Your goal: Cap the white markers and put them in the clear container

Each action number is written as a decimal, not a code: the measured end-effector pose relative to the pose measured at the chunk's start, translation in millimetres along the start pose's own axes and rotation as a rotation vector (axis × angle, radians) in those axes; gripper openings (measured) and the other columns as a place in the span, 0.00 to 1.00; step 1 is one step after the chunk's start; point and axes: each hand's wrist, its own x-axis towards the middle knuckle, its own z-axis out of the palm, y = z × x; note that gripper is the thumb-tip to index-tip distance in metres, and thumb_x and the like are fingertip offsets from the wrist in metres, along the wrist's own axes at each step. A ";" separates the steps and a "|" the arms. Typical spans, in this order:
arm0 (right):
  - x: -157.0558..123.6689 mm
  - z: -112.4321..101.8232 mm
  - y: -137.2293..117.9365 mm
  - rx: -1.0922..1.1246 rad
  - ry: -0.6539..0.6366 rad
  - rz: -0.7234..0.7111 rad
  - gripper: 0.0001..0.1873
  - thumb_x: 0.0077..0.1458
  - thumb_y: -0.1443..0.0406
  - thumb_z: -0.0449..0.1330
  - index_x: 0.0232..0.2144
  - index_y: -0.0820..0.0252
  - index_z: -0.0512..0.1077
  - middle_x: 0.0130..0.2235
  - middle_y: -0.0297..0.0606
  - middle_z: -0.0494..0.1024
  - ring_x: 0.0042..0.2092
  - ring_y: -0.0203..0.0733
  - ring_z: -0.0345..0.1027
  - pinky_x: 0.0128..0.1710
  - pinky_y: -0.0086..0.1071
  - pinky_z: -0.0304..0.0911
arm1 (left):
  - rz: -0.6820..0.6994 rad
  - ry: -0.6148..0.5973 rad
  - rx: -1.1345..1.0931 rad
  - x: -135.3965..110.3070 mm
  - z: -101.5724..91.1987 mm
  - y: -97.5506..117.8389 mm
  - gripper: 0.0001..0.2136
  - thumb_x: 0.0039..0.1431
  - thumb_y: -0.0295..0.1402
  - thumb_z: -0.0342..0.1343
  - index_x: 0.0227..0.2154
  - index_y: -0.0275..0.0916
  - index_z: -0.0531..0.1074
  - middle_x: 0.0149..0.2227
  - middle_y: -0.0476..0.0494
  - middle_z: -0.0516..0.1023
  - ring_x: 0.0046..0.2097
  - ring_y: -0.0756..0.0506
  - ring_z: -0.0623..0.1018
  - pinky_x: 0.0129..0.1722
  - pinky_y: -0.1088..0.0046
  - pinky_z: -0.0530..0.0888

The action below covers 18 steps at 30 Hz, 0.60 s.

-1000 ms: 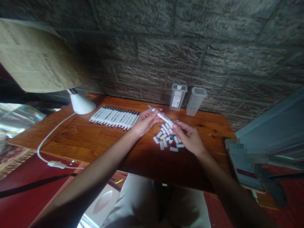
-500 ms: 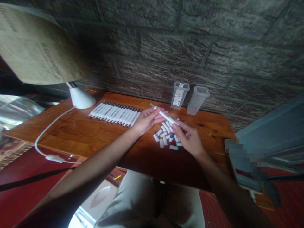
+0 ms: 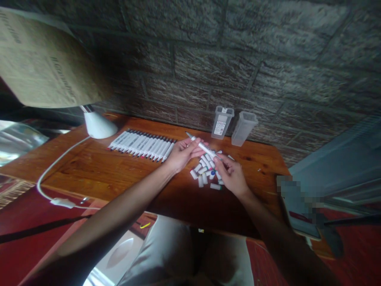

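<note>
My left hand (image 3: 182,153) grips a white marker (image 3: 204,147) near its upper end, tip pointing up and left. My right hand (image 3: 231,174) pinches the marker's lower end, fingers curled. Both hands hover over a loose pile of several white marker caps (image 3: 205,171) with coloured ends on the wooden table (image 3: 125,174). To the left lies a tidy row of several white markers (image 3: 142,145), side by side.
Two clear plastic containers (image 3: 222,121) (image 3: 243,127) stand against the brick wall. A white lamp base (image 3: 98,124) with a beige shade (image 3: 44,63) and its cable (image 3: 56,167) sit at the left. A dark flat device (image 3: 300,208) lies at the table's right edge.
Both hands and the marker stay together over the caps. My right hand's fingers have closed tighter on the marker's lower end. The view has shifted slightly.
</note>
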 end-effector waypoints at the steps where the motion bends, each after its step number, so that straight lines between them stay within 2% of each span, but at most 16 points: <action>1: 0.6 1.0 0.3 0.007 0.008 0.002 0.19 0.61 0.53 0.56 0.44 0.59 0.76 0.26 0.33 0.72 0.27 0.37 0.63 0.27 0.30 0.59 | 0.002 0.003 -0.006 0.4 0.5 -0.4 0.15 0.51 0.39 0.68 0.36 0.31 0.77 0.36 0.37 0.84 0.38 0.46 0.83 0.45 0.69 0.78; 5: 2.5 7.4 -0.4 0.028 0.026 -0.010 0.19 0.61 0.52 0.54 0.40 0.58 0.77 0.25 0.32 0.71 0.26 0.36 0.62 0.25 0.29 0.58 | -0.022 0.010 -0.034 4.0 0.3 -3.1 0.14 0.54 0.39 0.66 0.36 0.31 0.77 0.37 0.37 0.83 0.38 0.47 0.83 0.42 0.72 0.78; 9: 4.9 11.6 1.5 -0.028 0.007 0.003 0.19 0.62 0.52 0.54 0.41 0.58 0.77 0.24 0.32 0.72 0.25 0.36 0.63 0.24 0.29 0.58 | -0.028 0.004 -0.017 9.6 -2.0 -5.5 0.16 0.52 0.40 0.66 0.35 0.30 0.77 0.35 0.37 0.83 0.35 0.48 0.83 0.39 0.73 0.78; 13: 8.5 8.0 3.1 -0.009 0.033 -0.004 0.20 0.61 0.53 0.55 0.45 0.59 0.76 0.27 0.34 0.76 0.27 0.37 0.66 0.27 0.29 0.62 | 0.027 0.024 -0.041 14.1 -0.9 -7.7 0.16 0.52 0.40 0.67 0.35 0.31 0.77 0.35 0.38 0.83 0.34 0.48 0.82 0.40 0.73 0.78; 18: 8.1 0.8 6.1 -0.009 0.087 -0.003 0.20 0.58 0.53 0.59 0.46 0.58 0.78 0.29 0.36 0.79 0.30 0.40 0.70 0.31 0.32 0.66 | -0.015 0.011 -0.031 13.0 0.4 -9.1 0.15 0.52 0.39 0.67 0.33 0.30 0.76 0.33 0.39 0.83 0.33 0.49 0.82 0.39 0.74 0.79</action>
